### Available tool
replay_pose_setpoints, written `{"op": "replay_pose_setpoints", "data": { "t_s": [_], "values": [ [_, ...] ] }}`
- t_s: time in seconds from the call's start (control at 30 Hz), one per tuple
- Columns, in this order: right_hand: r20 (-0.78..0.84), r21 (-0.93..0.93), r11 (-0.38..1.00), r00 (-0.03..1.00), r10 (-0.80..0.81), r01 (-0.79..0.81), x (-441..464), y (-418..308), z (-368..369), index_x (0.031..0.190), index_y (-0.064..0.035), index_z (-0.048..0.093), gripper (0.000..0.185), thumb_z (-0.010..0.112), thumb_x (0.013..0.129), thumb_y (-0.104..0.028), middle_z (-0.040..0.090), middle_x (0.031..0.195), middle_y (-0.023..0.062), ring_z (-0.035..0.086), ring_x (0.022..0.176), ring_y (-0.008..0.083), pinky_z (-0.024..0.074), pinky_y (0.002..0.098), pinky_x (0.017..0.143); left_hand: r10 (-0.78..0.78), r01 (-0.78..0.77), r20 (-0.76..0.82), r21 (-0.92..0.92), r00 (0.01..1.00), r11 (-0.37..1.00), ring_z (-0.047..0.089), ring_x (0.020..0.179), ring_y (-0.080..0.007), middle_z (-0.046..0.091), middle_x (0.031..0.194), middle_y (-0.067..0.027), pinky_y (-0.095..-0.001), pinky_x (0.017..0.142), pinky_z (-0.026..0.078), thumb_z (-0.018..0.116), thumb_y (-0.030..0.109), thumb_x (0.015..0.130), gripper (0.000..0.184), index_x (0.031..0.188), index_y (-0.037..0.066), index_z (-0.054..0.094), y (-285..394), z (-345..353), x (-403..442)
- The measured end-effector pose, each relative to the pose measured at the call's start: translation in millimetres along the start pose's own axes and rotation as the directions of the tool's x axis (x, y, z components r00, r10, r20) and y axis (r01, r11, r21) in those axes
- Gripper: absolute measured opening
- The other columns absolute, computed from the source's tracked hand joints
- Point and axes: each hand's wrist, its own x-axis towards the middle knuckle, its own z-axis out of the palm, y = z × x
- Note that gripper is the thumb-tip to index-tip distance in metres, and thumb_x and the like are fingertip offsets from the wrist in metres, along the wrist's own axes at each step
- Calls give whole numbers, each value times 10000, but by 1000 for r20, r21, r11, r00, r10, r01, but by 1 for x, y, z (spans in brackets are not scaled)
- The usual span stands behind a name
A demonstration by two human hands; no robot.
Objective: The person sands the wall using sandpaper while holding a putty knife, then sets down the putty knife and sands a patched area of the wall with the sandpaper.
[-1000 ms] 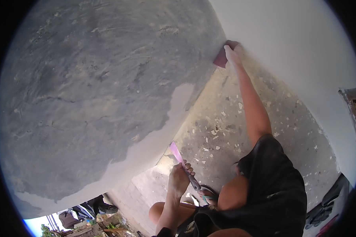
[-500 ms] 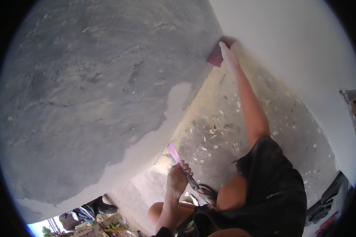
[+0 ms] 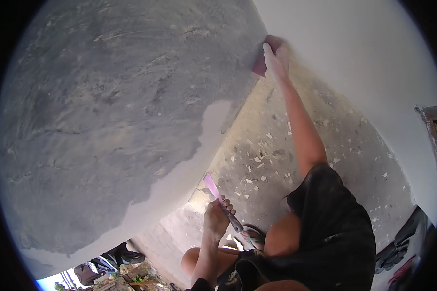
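Note:
My right hand (image 3: 279,64), dusted white, is closed on a folded sheet of reddish-brown sandpaper (image 3: 259,67). It presses the sheet into the corner where the rough grey wall (image 3: 102,97) meets the smooth white wall (image 3: 339,43), just above the floor. Closer to my body, my left hand (image 3: 215,220) is wrapped round the dark handle of a putty knife (image 3: 211,185). The knife's pinkish, shiny blade points up and left, its tip near the base of the grey wall.
Pale flakes lie scattered over the dusty concrete floor (image 3: 272,131). A smooth light patch (image 3: 170,186) runs along the grey wall's lower edge. Dark cloth items (image 3: 400,245) lie at lower right. Dark bags (image 3: 117,257) and rubble are at lower left. My sandalled foot (image 3: 252,237) is beside the knife.
My right hand has slid the sandpaper a little up and to the left in view, along the corner. My left hand and the putty knife have barely moved.

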Motion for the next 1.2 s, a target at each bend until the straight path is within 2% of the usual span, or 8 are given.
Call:
{"op": "replay_pose_setpoints", "data": {
  "t_s": [0.3,0.43,0.53,0.67,0.77,1.03,1.1,1.2],
  "values": [
    [20,-358,913,976,216,-195,4,32,15,875,74,635,343,557,839,-258,658,859,274,657,849,402,508,451,763,16,-11,91,-61,996,998,493,794,-194,499,839,-47,-345,775,429,514,209,911,185,1028,67,534,3,12,-11],
    [17,20,1000,1000,12,-12,-9,-21,-2,999,49,638,350,547,877,-267,661,965,248,631,957,387,471,438,834,-13,13,-8,-3,1000,1000,489,789,-186,492,834,-44,-332,762,426,508,200,910,179,1026,66,531,3,7,-3],
    [17,-37,987,987,158,-157,-8,-6,-6,1031,14,637,322,546,866,-247,664,992,227,629,952,389,474,437,826,-2,2,-24,-1,1000,1000,484,784,-181,484,826,-40,-331,757,425,510,204,910,181,1024,65,530,5,6,-2],
    [-199,-302,952,974,-113,49,1,67,26,888,61,622,317,559,859,-248,630,768,238,641,785,390,477,473,707,34,-33,29,-21,999,999,484,789,-180,481,830,-39,-331,760,424,516,209,906,195,1035,64,528,6,13,-7],
    [50,-154,985,995,84,-75,-2,8,8,1036,-48,651,278,533,856,-224,670,966,196,637,927,369,482,431,803,2,-1,50,-27,999,1000,487,797,-181,481,837,-41,-331,763,424,519,213,904,204,1043,63,526,3,10,-7],
    [-132,-251,968,990,-43,9,4,53,24,935,17,616,236,550,869,-200,641,879,252,631,815,432,495,457,741,26,-26,-7,1,1000,1000,487,793,-180,483,838,-38,-331,766,421,527,235,904,217,1039,65,523,7,13,-4],
    [-34,-131,973,981,190,-192,-5,18,18,931,36,606,248,560,867,-199,640,863,253,634,807,429,493,458,742,9,-9,35,-15,999,1000,486,791,-182,484,840,-40,-333,767,421,521,229,904,212,1039,65,523,6,14,-4],
    [-2,-18,992,992,-127,127,-8,-14,4,927,72,589,275,574,863,-195,643,869,257,642,810,418,496,456,744,-1,1,50,-10,999,1000,483,792,-183,482,839,-42,-336,768,419,512,218,905,203,1038,64,523,3,15,0]
  ]
}}
